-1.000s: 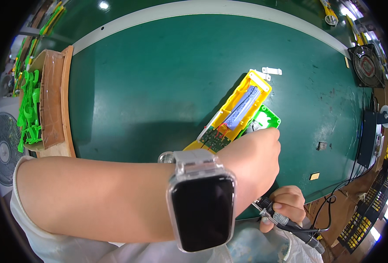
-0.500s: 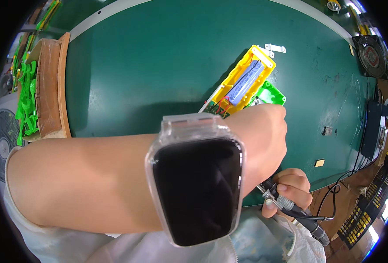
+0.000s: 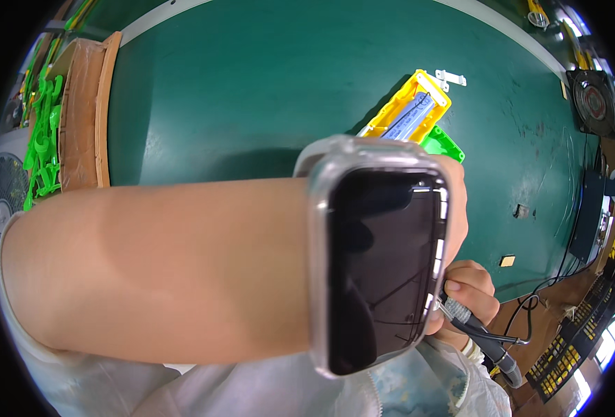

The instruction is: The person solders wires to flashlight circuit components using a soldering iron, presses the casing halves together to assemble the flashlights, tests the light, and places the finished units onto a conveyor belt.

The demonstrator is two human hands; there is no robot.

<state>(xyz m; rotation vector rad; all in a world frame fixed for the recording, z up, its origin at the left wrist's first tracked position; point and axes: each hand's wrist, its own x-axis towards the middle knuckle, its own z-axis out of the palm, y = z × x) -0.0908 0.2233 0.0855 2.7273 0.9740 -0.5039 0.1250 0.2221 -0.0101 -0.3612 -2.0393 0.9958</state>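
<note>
One tool (image 3: 491, 349), one yellow casing (image 3: 399, 106)

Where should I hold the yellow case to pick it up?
Probably from above, near the far end of the yellow case, pinching its long walls: they stand raised there, while the green piece sits at its right and the watch hides its near end.

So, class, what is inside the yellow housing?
Inside the yellow housing lie a blue cylindrical cell and, at the far end, a white strip. The watch covers the housing's near end, so anything there cannot be seen.
</note>
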